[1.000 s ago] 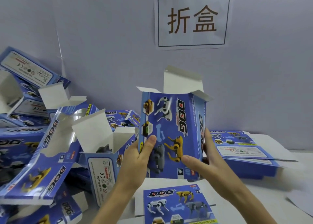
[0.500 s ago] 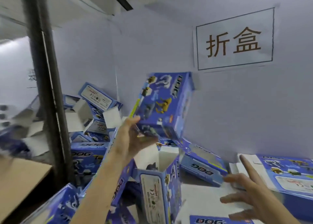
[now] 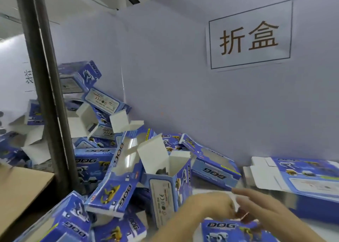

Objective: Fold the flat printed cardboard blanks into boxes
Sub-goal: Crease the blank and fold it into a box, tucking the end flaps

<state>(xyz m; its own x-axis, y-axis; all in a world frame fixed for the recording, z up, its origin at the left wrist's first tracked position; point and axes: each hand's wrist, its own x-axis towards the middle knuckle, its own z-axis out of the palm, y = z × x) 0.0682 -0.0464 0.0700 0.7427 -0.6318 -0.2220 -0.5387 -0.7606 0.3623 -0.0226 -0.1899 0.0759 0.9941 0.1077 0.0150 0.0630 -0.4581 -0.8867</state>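
Observation:
A flat blue "DOG" printed blank (image 3: 231, 229) lies on the table at the bottom edge. My left hand (image 3: 208, 206) hovers at its top edge with fingers curled; motion blur hides whether it grips. My right hand (image 3: 262, 207) is beside it with fingers spread, over the same edge. A heap of folded blue boxes (image 3: 117, 170) fills the left side, one upright box (image 3: 165, 185) with its white top flaps open. Another folded box (image 3: 78, 75) sits highest on the heap against the wall.
A stack of flat blanks (image 3: 304, 179) lies at the right by the wall. A dark metal post (image 3: 45, 95) stands at the left, with a brown cardboard sheet (image 3: 18, 188) below it. A paper sign (image 3: 249, 34) hangs on the grey wall.
My left hand let go of the folded box, which went up onto the heap at the left. Both hands have come down to the flat blank at the bottom.

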